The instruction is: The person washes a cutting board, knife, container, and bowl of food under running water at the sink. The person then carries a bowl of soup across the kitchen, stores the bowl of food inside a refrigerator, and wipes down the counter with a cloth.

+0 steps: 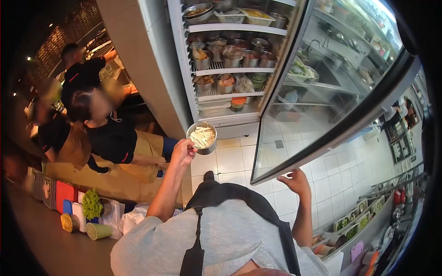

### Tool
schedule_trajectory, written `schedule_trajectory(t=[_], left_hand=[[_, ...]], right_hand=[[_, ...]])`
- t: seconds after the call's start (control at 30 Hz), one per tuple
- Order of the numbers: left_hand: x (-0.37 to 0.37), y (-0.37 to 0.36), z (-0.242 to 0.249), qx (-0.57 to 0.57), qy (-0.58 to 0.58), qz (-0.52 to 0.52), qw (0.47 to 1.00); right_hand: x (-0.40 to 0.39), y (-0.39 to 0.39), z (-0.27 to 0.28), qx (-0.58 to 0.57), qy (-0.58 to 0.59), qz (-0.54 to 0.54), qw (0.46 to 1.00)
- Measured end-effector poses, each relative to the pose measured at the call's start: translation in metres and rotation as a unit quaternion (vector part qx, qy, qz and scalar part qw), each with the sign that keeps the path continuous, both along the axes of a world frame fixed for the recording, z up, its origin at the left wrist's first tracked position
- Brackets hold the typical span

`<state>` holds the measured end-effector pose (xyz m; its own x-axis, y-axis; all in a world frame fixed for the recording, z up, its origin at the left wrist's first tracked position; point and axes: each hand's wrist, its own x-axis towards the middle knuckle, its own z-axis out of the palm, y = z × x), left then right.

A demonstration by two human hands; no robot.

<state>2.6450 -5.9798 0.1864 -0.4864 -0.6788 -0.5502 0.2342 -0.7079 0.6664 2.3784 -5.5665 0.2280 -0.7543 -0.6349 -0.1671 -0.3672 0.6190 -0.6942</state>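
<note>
My left hand (184, 152) grips the rim of a round metal container (207, 149) that holds pale cut sticks (202, 136). The container is upright, out in front of an open upright fridge (237, 120). Close to the lower edge of the swung-out glass fridge door (322, 133) is my right hand (296, 182), its fingers apart and nothing in them. On the fridge shelves stand several metal pots (225, 83) of food, some with plastic bags on top. An orange-lidded tub (238, 104) sits on the lowest shelf.
Several people in dark shirts (108, 140) stand to the left, beyond a wall edge (159, 60). A counter (50, 230) at lower left bears a green cup (98, 231) and leafy greens (92, 203). Trays of vegetables (357, 221) line the right side. Tiled floor (230, 158) lies ahead.
</note>
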Motion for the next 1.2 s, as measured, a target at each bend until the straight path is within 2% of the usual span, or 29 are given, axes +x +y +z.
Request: schedule_trajectory(t=[0.07,0.17,0.3,0.43,0.5,0.53,0.57,0.6,0.63,0.67,0.7,0.73,0.77,0.83,0.87,0.9,0.97,1.0,1.07,1.2], left_hand=[[-0.021,-0.002,0.005,0.002,-0.003,-0.025,1.000],[-0.050,-0.006,0.008,0.002,-0.024,-0.054,0.998],[-0.098,-0.016,0.014,-0.001,-0.041,-0.080,0.996],[-0.145,-0.033,0.010,-0.007,-0.029,-0.114,0.993],[-0.174,-0.046,0.005,-0.011,-0.026,-0.130,0.991],[-0.189,-0.053,0.002,-0.017,-0.019,-0.143,0.989],[-0.204,-0.057,0.003,-0.024,-0.013,-0.144,0.989],[-0.212,-0.066,-0.003,-0.014,-0.019,-0.148,0.989],[-0.227,-0.073,-0.004,-0.022,-0.010,-0.164,0.986],[-0.243,-0.080,-0.004,-0.030,0.002,-0.175,0.984],[-0.259,-0.087,-0.003,-0.025,0.005,-0.174,0.984],[-0.271,-0.093,-0.003,-0.030,-0.002,-0.187,0.982],[-0.282,-0.099,-0.003,-0.035,-0.013,-0.200,0.979],[-0.300,-0.109,-0.009,-0.033,-0.013,-0.215,0.976],[-0.312,-0.115,-0.010,-0.037,-0.004,-0.230,0.973],[-0.326,-0.122,-0.011,-0.034,-0.006,-0.236,0.971],[-0.347,-0.131,-0.013,-0.035,-0.006,-0.255,0.966],[-0.357,-0.135,-0.014,-0.035,-0.007,-0.269,0.963],[-0.375,-0.140,-0.006,-0.032,-0.002,-0.275,0.961],[-0.405,-0.147,0.004,-0.023,0.004,-0.299,0.954]], right_hand=[[-0.024,0.026,-0.011,0.005,0.040,-0.037,0.999],[-0.043,0.054,-0.011,-0.057,0.000,-0.062,0.996],[-0.054,0.067,0.000,-0.039,-0.012,-0.133,0.990],[-0.056,0.075,-0.035,-0.067,0.007,-0.163,0.984],[-0.047,0.067,-0.046,-0.182,-0.033,-0.229,0.956],[-0.051,0.071,-0.081,-0.195,-0.085,-0.277,0.937],[-0.037,0.052,-0.080,-0.147,-0.125,-0.357,0.914],[-0.042,0.076,-0.176,0.024,-0.075,-0.389,0.918],[-0.029,0.051,-0.172,0.085,-0.171,-0.374,0.908],[-0.040,0.078,-0.272,0.125,-0.221,-0.240,0.937],[-0.031,0.041,-0.247,0.119,-0.209,-0.189,0.952],[-0.021,-0.039,-0.131,0.073,-0.246,-0.256,0.932],[-0.038,-0.056,-0.142,0.035,-0.242,-0.172,0.954],[-0.071,-0.101,-0.155,-0.048,-0.147,-0.142,0.978],[-0.088,-0.139,-0.120,-0.101,-0.089,-0.131,0.982],[-0.107,-0.182,-0.065,-0.121,-0.093,-0.142,0.978],[-0.142,-0.240,-0.017,-0.185,-0.021,-0.090,0.978],[-0.154,-0.264,0.006,-0.187,-0.017,-0.098,0.977],[-0.172,-0.302,0.037,-0.171,0.080,-0.004,0.982],[-0.195,-0.333,0.039,-0.121,0.179,0.034,0.976]])
